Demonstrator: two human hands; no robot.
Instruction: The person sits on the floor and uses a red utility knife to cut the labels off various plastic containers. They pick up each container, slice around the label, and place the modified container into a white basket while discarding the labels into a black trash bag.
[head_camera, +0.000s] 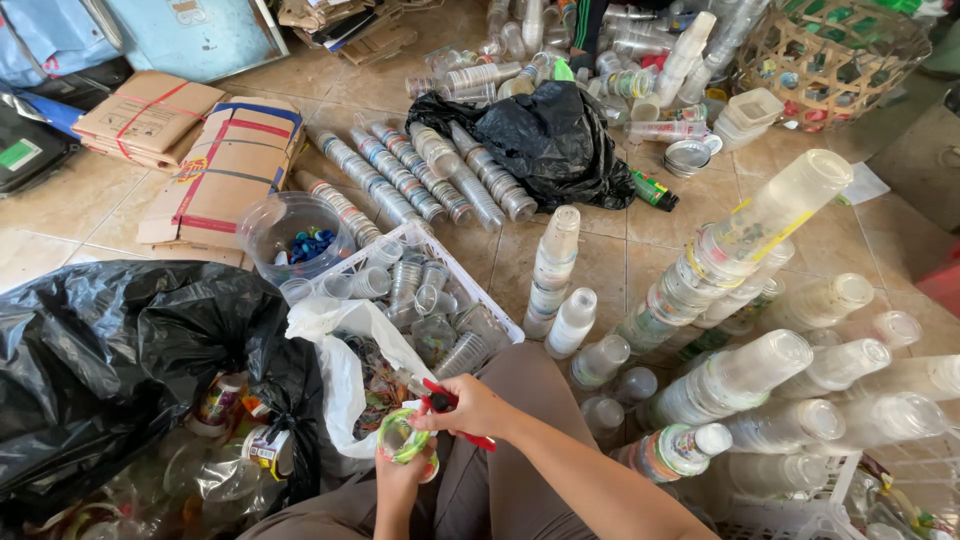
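Beige tiled floor (620, 255) in daylight, with flattened cardboard (215, 170) and a wicker basket (835, 50).

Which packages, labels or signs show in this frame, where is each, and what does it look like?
Flattened cartons: brown cardboard bundles, red and blue bands, floor upper left.
Cup in left hand: clear plastic, green-yellow lid rim; right hand holds red-handled cutter.
Small box: green, red print, beside black bag.
Stacked cups: clear, yellow-striped labels, right.

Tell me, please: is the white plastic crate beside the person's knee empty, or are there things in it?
Not empty. The white crate holds clear plastic cups, lying loosely on their sides and filling most of it.
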